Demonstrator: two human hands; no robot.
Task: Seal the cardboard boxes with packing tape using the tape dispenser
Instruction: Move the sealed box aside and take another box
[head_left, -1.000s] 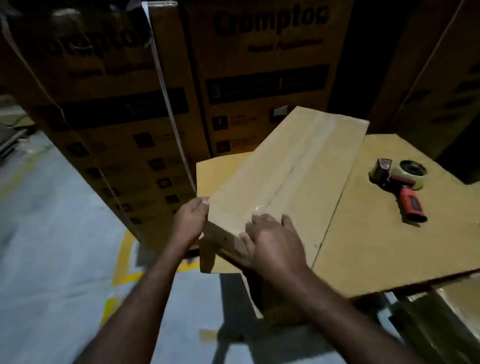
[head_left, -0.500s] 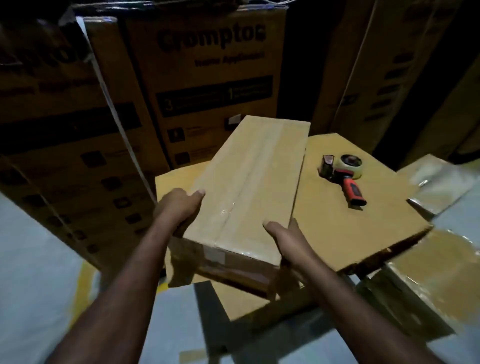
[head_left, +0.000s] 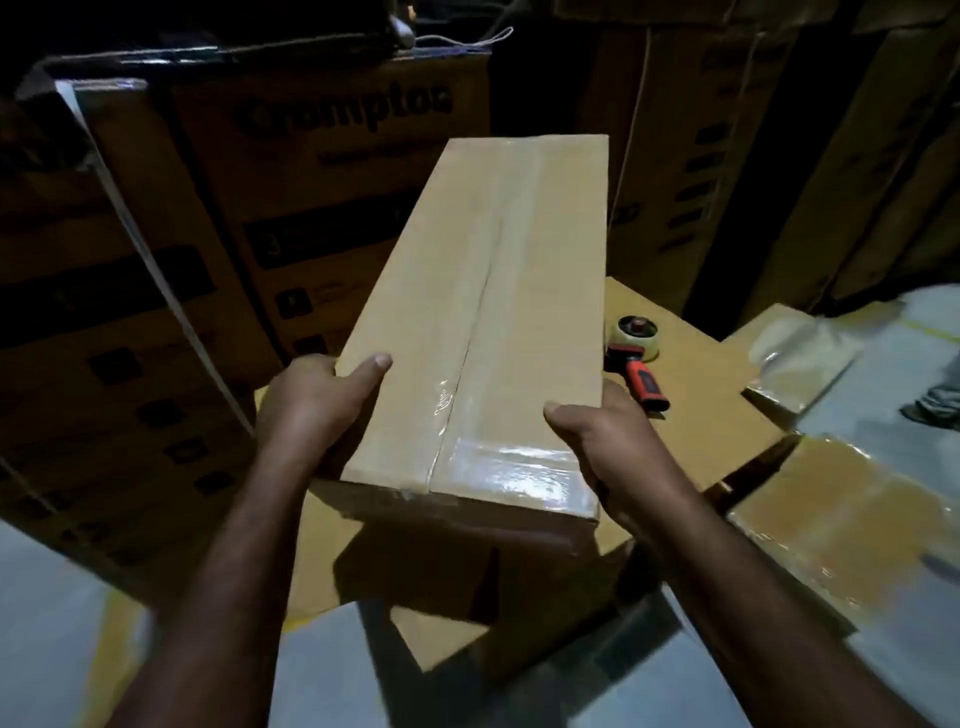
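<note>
Filling the centre of the frame, the long brown cardboard box (head_left: 524, 270) is held between both hands, its far end pointing toward the upper middle. A strip of clear glossy packing tape (head_left: 464, 384) runs along its closed top seam and spreads into a shiny patch at the near edge. The left hand (head_left: 311, 400) grips the box's left side near the corner, with the thumb laid on the top face and the fingers curled underneath out of sight. The right hand (head_left: 613, 447) clasps the right side the same way, thumb on top.

The box seems lifted clear of the flat brown cardboard surface (head_left: 701, 431) beneath it, though the dim light leaves that uncertain. On that surface, just right of the box, lies the red-handled tape dispenser (head_left: 638, 358), apart from both hands. Two more tape-covered cardboard boxes (head_left: 841, 525) sit at the right of the frame. Tall printed brown cartons (head_left: 332, 156) stand across the upper left, and grey floor (head_left: 47, 649) shows at the lower left.
</note>
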